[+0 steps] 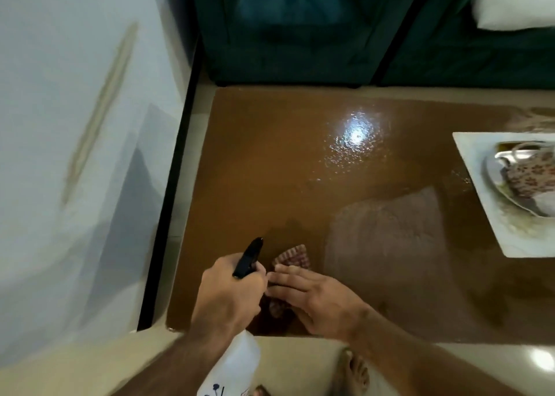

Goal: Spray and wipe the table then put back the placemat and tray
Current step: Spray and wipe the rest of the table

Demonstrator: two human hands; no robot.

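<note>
At the near edge of the brown tabletop, close to its near-left corner, the left hand is clenched around the neck of a spray bottle. The bottle's white body hangs below the hand, off the table's near edge, and its black spray head points out over the tabletop toward the far side. Just beside it, the right hand lies flat with fingers spread and loose, pressing down on a red-and-white checked cloth. The cloth shows past the fingertips and again under the palm; the hand is not gripping it. Below the table's near edge, a bare foot stands on the pale floor.

The tabletop is glossy and dark brown. A bright light reflects off its middle toward the far side, with fine wet-looking speckles around the glare.

At the right edge of the tabletop lies a white placemat, set askew and partly cut off by the frame. On it rests a silver metal tray holding a flower-patterned cup; what is inside the cup cannot be made out.

The left and middle of the tabletop are bare. The left edge runs beside a pale wall with a dark strip along it. Beyond the far edge stands dark green furniture with a white cushion at the far right.
</note>
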